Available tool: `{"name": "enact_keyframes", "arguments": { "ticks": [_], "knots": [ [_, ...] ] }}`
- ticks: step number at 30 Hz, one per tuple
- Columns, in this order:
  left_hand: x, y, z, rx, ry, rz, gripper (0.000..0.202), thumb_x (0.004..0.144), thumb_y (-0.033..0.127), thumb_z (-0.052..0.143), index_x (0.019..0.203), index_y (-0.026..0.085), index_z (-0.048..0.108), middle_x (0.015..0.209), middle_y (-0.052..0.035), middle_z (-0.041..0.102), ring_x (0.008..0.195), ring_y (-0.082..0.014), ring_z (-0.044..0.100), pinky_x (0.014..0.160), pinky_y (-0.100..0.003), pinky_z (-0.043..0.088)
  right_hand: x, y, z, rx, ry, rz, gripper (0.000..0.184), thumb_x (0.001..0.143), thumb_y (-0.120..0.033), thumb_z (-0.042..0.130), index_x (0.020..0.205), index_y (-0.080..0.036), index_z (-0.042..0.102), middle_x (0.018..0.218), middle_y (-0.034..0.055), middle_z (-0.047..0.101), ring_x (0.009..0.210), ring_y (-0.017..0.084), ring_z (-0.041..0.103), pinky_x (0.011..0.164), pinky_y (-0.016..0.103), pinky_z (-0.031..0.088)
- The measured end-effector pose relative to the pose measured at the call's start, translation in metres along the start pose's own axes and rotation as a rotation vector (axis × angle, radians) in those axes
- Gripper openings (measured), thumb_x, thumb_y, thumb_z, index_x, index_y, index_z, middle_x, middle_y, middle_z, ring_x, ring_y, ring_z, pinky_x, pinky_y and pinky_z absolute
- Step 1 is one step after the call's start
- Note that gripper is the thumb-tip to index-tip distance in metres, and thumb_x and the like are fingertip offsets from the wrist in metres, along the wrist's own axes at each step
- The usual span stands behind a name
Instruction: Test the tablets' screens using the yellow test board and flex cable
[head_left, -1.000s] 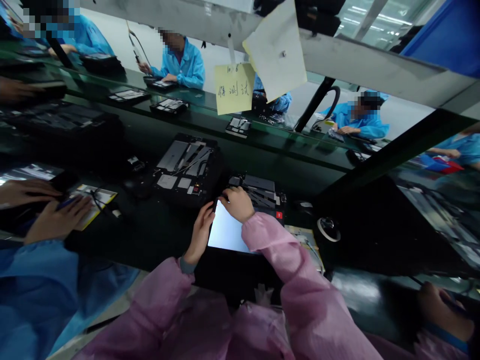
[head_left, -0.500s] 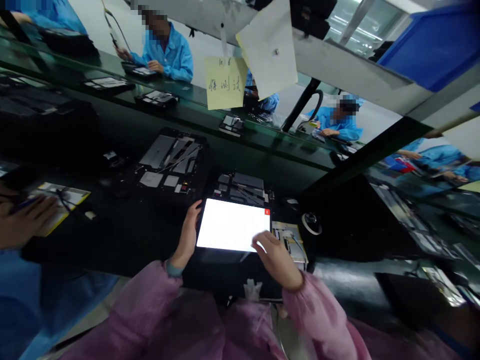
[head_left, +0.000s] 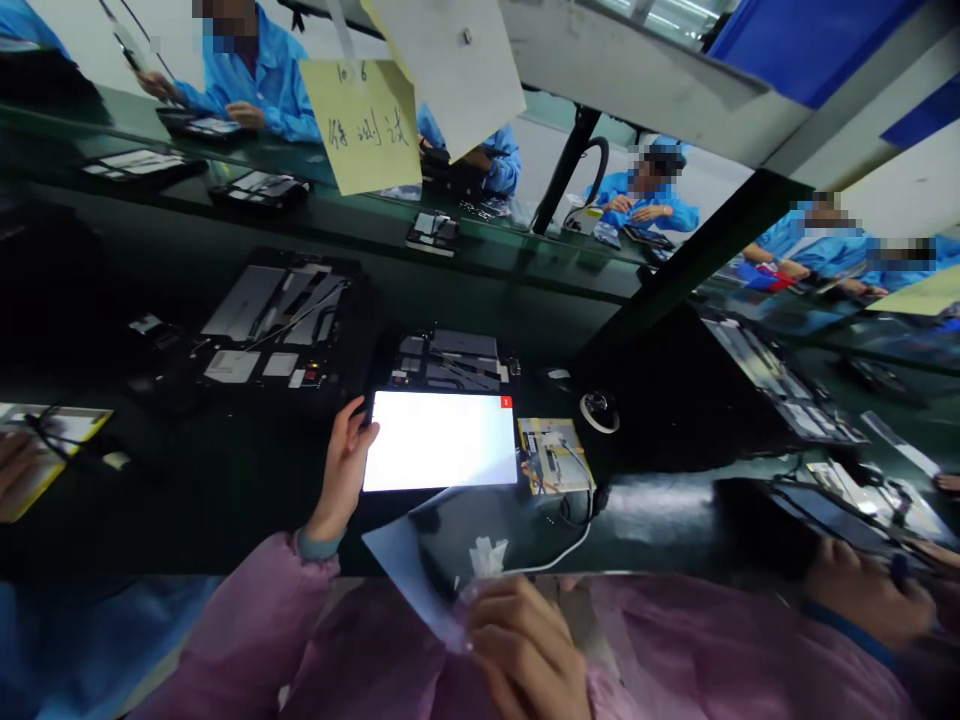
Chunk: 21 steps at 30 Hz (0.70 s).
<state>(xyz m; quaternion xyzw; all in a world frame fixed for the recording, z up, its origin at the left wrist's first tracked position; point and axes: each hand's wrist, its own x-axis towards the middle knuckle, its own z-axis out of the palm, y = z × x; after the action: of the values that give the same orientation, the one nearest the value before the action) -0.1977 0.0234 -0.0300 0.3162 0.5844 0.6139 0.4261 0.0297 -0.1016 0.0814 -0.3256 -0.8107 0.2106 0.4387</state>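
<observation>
A tablet (head_left: 441, 440) with a bright white screen lies on the dark bench in front of me. My left hand (head_left: 343, 470) grips its left edge, fingers curled round the corner. My right hand (head_left: 525, 650) is low near my lap, closed on a thin clear film (head_left: 420, 560) that curves up from the tablet's near edge. A crumpled white bit (head_left: 486, 555) sits by the film. Both sleeves are pink.
An opened tablet back (head_left: 450, 360) lies behind the lit one, and a larger one (head_left: 270, 325) to the left. A yellow board (head_left: 553, 455), a tape roll (head_left: 598, 410) and a white cable (head_left: 555, 550) sit right. Neighbours' hands (head_left: 870, 595) work either side; paper notes (head_left: 364, 125) hang above.
My right hand has drawn back from the screen's right corner toward my lap, pulling the film off with it. The view has swung left and down. My left hand stays on the tablet's edge.
</observation>
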Motion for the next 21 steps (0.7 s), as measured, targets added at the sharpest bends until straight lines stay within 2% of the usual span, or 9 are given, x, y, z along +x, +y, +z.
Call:
{"name": "enact_keyframes", "arguments": {
  "ticks": [4,8,11,13,16,18,21],
  "knots": [
    [-0.002,0.0,-0.003,-0.051,-0.023,-0.007,0.05,0.081,0.045,0.06,0.128,0.028,0.052,0.133,-0.0065,0.054,0.129,-0.0253,0.045,0.106,-0.038,0.035,0.026,-0.003,0.022,-0.085,-0.071,-0.112,0.015,0.092,-0.013,0.048,0.095,-0.019,0.062,0.075,0.004,0.068,0.074,0.017,0.063,0.055,0.028,0.05],
    [-0.004,0.002,-0.003,-0.073,-0.054,-0.02,0.049,0.085,0.045,0.055,0.13,0.028,0.05,0.127,-0.0056,0.058,0.118,-0.0236,0.054,0.099,-0.036,0.04,0.042,-0.002,0.035,-0.109,-0.083,-0.228,0.016,0.091,-0.01,0.049,0.092,-0.017,0.063,0.077,0.0037,0.069,0.075,0.015,0.064,0.061,0.027,0.053],
    [-0.003,0.004,-0.002,-0.069,-0.022,-0.016,0.046,0.086,0.046,0.054,0.127,0.028,0.053,0.121,-0.0038,0.06,0.11,-0.0208,0.057,0.093,-0.032,0.043,0.05,0.008,0.043,-0.149,-0.064,-0.247,0.015,0.09,-0.009,0.051,0.093,-0.018,0.064,0.081,0.0045,0.07,0.083,0.016,0.064,0.069,0.029,0.056],
    [-0.003,0.004,0.0,-0.076,-0.003,-0.018,0.045,0.086,0.048,0.051,0.126,0.027,0.054,0.12,-0.0036,0.06,0.108,-0.0201,0.057,0.091,-0.031,0.044,0.053,0.02,0.049,-0.197,-0.046,-0.229,0.017,0.088,-0.009,0.053,0.097,-0.018,0.064,0.091,0.0063,0.07,0.096,0.018,0.064,0.077,0.031,0.057],
    [-0.002,0.004,0.001,-0.144,-0.01,-0.07,0.049,0.087,0.054,0.045,0.127,0.027,0.052,0.123,-0.0051,0.06,0.109,-0.022,0.058,0.089,-0.033,0.046,0.054,0.046,0.057,-0.281,-0.023,-0.168,0.028,0.087,-0.012,0.055,0.114,-0.02,0.06,0.116,0.0114,0.065,0.119,0.024,0.054,0.092,0.039,0.054],
    [-0.002,0.003,0.001,-0.173,-0.012,-0.099,0.051,0.087,0.056,0.043,0.128,0.027,0.051,0.124,-0.0057,0.059,0.112,-0.023,0.057,0.089,-0.034,0.046,0.053,0.068,0.063,-0.329,0.026,-0.088,0.041,0.087,-0.013,0.054,0.127,-0.022,0.053,0.13,0.0139,0.055,0.128,0.028,0.047,0.097,0.047,0.05],
    [0.0,0.001,0.0,-0.178,-0.016,-0.097,0.049,0.087,0.055,0.045,0.127,0.027,0.052,0.123,-0.0051,0.06,0.114,-0.0224,0.056,0.091,-0.033,0.045,0.054,0.099,0.072,-0.41,0.139,0.096,0.051,0.089,-0.012,0.049,0.137,-0.025,0.042,0.139,0.0155,0.045,0.133,0.031,0.038,0.099,0.057,0.045]
  ]
}}
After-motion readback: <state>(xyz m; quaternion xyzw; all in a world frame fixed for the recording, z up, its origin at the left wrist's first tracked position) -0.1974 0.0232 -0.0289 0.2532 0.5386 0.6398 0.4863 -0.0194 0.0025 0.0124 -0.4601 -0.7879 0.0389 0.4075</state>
